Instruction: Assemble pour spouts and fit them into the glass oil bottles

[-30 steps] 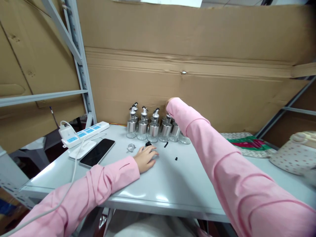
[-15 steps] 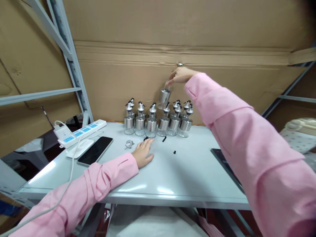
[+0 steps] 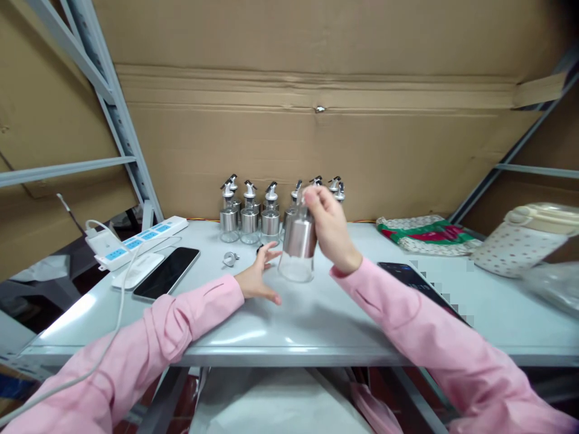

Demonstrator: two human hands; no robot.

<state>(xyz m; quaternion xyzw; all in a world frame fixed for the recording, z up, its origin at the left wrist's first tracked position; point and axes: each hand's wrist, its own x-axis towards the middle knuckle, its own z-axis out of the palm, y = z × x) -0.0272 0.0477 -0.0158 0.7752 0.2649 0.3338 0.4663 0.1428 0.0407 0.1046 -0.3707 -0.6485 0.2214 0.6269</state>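
My right hand [image 3: 332,226] grips the neck of a glass bottle [image 3: 298,241] with a steel sleeve. The bottle hangs slightly tilted over the middle of the table, its clear base toward my left hand. Fingers spread and thumb apart, my left hand [image 3: 259,278] is just left of the bottle, and I cannot tell whether it touches it. Near its fingertips lies a small black piece [image 3: 259,248], partly covered. A metal pourer spout [image 3: 230,259] rests farther left. Behind, several similar bottles [image 3: 249,225] with spouts fitted stand in rows, some hidden by my right hand.
At left are a dark phone [image 3: 166,274], a white charging pad [image 3: 138,271] and a power strip [image 3: 142,241]; a white cable crosses my left sleeve. On the right are another phone [image 3: 418,286], a patterned cloth [image 3: 425,234] and a dotted container [image 3: 520,241]. Cardboard [image 3: 316,144] backs the table.
My right hand has brought the bottle down and toward me from above the rows. My left hand has lifted its fingers and spread them beside it. The view has shifted right.
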